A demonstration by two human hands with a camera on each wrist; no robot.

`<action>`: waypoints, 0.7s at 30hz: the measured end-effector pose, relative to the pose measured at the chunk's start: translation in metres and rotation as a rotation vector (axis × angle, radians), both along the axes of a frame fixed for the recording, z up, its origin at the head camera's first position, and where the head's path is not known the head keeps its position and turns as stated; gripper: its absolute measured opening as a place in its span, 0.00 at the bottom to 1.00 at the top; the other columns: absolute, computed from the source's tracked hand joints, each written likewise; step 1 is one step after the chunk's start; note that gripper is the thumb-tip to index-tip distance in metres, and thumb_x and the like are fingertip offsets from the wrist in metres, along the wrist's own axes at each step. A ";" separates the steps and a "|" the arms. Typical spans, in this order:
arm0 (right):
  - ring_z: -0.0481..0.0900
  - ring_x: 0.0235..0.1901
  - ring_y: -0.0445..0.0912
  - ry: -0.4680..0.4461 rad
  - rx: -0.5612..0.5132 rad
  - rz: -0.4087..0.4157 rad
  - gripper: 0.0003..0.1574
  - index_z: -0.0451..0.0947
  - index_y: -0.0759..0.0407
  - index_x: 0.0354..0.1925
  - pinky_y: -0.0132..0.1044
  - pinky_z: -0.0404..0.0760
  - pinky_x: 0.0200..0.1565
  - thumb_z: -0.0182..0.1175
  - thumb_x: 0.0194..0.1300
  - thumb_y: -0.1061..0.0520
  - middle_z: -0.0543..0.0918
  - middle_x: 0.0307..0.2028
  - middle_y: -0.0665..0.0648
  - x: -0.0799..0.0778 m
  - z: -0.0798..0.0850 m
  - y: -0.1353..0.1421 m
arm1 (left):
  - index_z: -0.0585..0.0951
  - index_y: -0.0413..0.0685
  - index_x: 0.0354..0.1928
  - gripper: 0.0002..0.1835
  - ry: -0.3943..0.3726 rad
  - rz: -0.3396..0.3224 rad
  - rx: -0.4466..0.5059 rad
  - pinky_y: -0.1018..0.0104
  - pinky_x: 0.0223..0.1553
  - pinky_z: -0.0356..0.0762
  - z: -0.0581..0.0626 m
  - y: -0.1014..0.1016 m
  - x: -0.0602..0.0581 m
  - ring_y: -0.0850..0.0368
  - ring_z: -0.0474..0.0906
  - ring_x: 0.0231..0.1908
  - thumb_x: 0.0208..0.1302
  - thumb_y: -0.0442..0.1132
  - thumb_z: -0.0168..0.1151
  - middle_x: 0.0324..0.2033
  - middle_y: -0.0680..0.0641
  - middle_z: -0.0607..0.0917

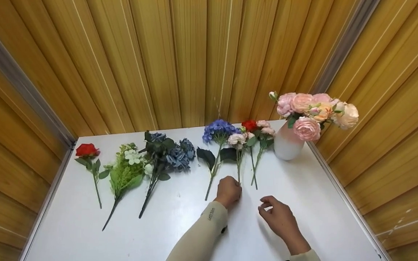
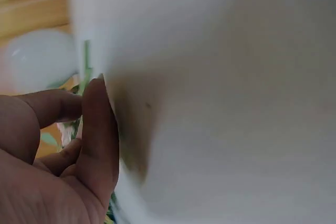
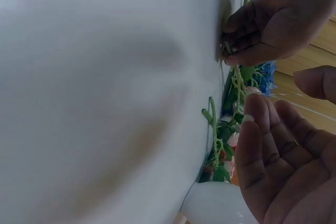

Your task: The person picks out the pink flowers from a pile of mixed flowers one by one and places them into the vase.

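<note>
My left hand (image 1: 229, 190) pinches the lower stem of a pale pink flower spray (image 1: 238, 139) low over the white table. In the left wrist view, a green stem (image 2: 86, 59) passes between the thumb and fingertips of that hand (image 2: 63, 161). My right hand (image 1: 278, 219) hovers to the right, fingers loosely bent, holding nothing. A blue hydrangea (image 1: 219, 131) with dark leaves lies left of the pinched spray. Just right of it are a red flower (image 1: 249, 125) and another pink spray (image 1: 265, 127), their stems crossing.
A white-and-pink vase (image 1: 288, 146) full of pink and peach blooms stands at the back right. Along the left lie a red rose (image 1: 87, 149), a green-and-white bunch (image 1: 125, 174) and a dusty-blue bunch (image 1: 178, 157). Wood-patterned walls (image 1: 187, 65) enclose the table (image 1: 180, 224).
</note>
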State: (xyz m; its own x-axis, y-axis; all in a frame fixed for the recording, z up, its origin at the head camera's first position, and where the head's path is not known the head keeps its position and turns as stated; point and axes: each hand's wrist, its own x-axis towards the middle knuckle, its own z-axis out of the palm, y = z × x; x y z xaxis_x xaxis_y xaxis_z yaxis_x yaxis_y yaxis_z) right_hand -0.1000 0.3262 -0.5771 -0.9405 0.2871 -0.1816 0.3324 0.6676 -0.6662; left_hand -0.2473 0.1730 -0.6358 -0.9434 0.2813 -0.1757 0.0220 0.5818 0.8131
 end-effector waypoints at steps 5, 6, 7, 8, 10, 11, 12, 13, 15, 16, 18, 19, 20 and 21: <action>0.93 0.50 0.49 0.004 0.008 -0.012 0.22 0.86 0.58 0.66 0.43 0.88 0.42 0.67 0.81 0.51 0.94 0.54 0.54 -0.002 0.011 0.001 | 0.90 0.41 0.40 0.04 -0.175 0.003 0.244 0.67 0.27 0.88 0.038 -0.035 0.028 0.60 0.86 0.27 0.77 0.29 0.71 0.30 0.47 0.90; 0.93 0.51 0.51 0.016 0.006 -0.013 0.22 0.86 0.58 0.66 0.44 0.89 0.42 0.66 0.81 0.51 0.94 0.54 0.55 -0.004 0.015 0.001 | 0.90 0.40 0.44 0.02 -0.193 0.001 0.277 0.66 0.30 0.90 0.042 -0.041 0.035 0.60 0.88 0.30 0.77 0.29 0.71 0.33 0.46 0.92; 0.93 0.52 0.51 0.031 -0.002 -0.013 0.23 0.86 0.59 0.67 0.44 0.89 0.43 0.66 0.82 0.50 0.94 0.55 0.56 -0.005 0.020 0.000 | 0.90 0.38 0.47 0.03 -0.198 -0.007 0.304 0.65 0.32 0.92 0.045 -0.046 0.043 0.60 0.89 0.31 0.77 0.29 0.71 0.36 0.44 0.93; 0.93 0.52 0.52 0.046 -0.020 -0.014 0.23 0.86 0.59 0.67 0.44 0.90 0.44 0.66 0.83 0.49 0.94 0.56 0.57 -0.007 0.026 0.000 | 0.90 0.37 0.49 0.04 -0.207 -0.015 0.329 0.65 0.33 0.93 0.048 -0.051 0.051 0.60 0.89 0.32 0.77 0.28 0.71 0.37 0.43 0.93; 0.93 0.51 0.51 0.078 -0.075 -0.023 0.24 0.86 0.59 0.67 0.42 0.90 0.44 0.66 0.84 0.48 0.94 0.56 0.59 -0.011 0.038 -0.004 | 0.90 0.36 0.51 0.06 -0.224 -0.038 0.370 0.65 0.34 0.94 0.051 -0.061 0.068 0.60 0.90 0.33 0.77 0.28 0.70 0.39 0.42 0.94; 0.93 0.50 0.50 0.096 -0.114 -0.026 0.24 0.86 0.59 0.68 0.40 0.90 0.44 0.66 0.85 0.47 0.94 0.56 0.60 -0.013 0.044 -0.006 | 0.90 0.36 0.51 0.06 -0.234 -0.054 0.385 0.65 0.34 0.94 0.051 -0.065 0.076 0.61 0.90 0.33 0.77 0.28 0.71 0.39 0.42 0.94; 0.93 0.50 0.49 0.114 -0.154 -0.029 0.25 0.86 0.60 0.69 0.39 0.90 0.44 0.67 0.85 0.47 0.94 0.57 0.61 -0.016 0.050 -0.010 | 0.90 0.35 0.52 0.07 -0.236 -0.074 0.386 0.66 0.33 0.94 0.052 -0.070 0.085 0.61 0.90 0.33 0.77 0.27 0.71 0.39 0.42 0.94; 0.93 0.50 0.48 0.129 -0.191 -0.035 0.26 0.85 0.59 0.70 0.37 0.90 0.44 0.67 0.85 0.46 0.93 0.58 0.62 -0.019 0.056 -0.014 | 0.90 0.35 0.52 0.07 -0.233 -0.092 0.390 0.67 0.33 0.93 0.052 -0.073 0.092 0.61 0.90 0.33 0.77 0.27 0.70 0.39 0.41 0.94; 0.93 0.48 0.47 0.162 -0.231 -0.049 0.28 0.84 0.59 0.71 0.35 0.89 0.42 0.68 0.84 0.45 0.93 0.59 0.63 -0.023 0.065 -0.023 | 0.90 0.35 0.52 0.07 -0.220 -0.129 0.384 0.69 0.33 0.92 0.051 -0.080 0.106 0.60 0.90 0.34 0.77 0.27 0.71 0.39 0.41 0.94; 0.93 0.48 0.46 0.180 -0.240 -0.050 0.29 0.84 0.60 0.71 0.35 0.89 0.41 0.69 0.84 0.45 0.93 0.59 0.63 -0.025 0.068 -0.028 | 0.90 0.35 0.52 0.07 -0.206 -0.147 0.373 0.70 0.32 0.92 0.051 -0.083 0.112 0.60 0.90 0.34 0.77 0.27 0.70 0.39 0.40 0.94; 0.94 0.45 0.45 0.205 -0.235 -0.058 0.28 0.85 0.61 0.69 0.34 0.89 0.39 0.70 0.83 0.46 0.94 0.57 0.64 -0.025 0.072 -0.039 | 0.90 0.35 0.52 0.07 -0.175 -0.180 0.350 0.71 0.31 0.90 0.049 -0.088 0.122 0.58 0.91 0.34 0.76 0.27 0.71 0.39 0.40 0.94; 0.94 0.44 0.45 0.213 -0.232 -0.062 0.26 0.86 0.61 0.67 0.33 0.89 0.38 0.70 0.82 0.47 0.95 0.54 0.63 -0.024 0.072 -0.044 | 0.90 0.35 0.52 0.07 -0.164 -0.193 0.336 0.72 0.30 0.90 0.049 -0.091 0.127 0.59 0.90 0.33 0.76 0.27 0.71 0.39 0.41 0.94; 0.93 0.43 0.45 0.220 -0.234 -0.067 0.23 0.87 0.62 0.65 0.33 0.90 0.37 0.71 0.82 0.49 0.96 0.52 0.62 -0.022 0.073 -0.049 | 0.90 0.35 0.52 0.07 -0.155 -0.205 0.320 0.72 0.29 0.89 0.049 -0.093 0.131 0.59 0.90 0.33 0.76 0.27 0.71 0.38 0.42 0.94; 0.93 0.42 0.45 0.224 -0.243 -0.071 0.20 0.88 0.62 0.62 0.33 0.90 0.36 0.71 0.81 0.51 0.96 0.49 0.61 -0.020 0.073 -0.053 | 0.90 0.36 0.52 0.07 -0.147 -0.215 0.303 0.73 0.29 0.88 0.048 -0.095 0.135 0.61 0.89 0.32 0.75 0.27 0.71 0.38 0.42 0.94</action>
State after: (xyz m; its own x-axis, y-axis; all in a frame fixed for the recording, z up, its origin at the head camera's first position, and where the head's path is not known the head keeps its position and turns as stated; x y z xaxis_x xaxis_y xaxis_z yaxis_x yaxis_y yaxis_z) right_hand -0.1199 0.2730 -0.5045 -0.9439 0.3271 -0.0442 0.2002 0.4609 -0.8646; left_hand -0.1127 0.0778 -0.5874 -0.8285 0.5293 -0.1830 -0.0119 0.3101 0.9506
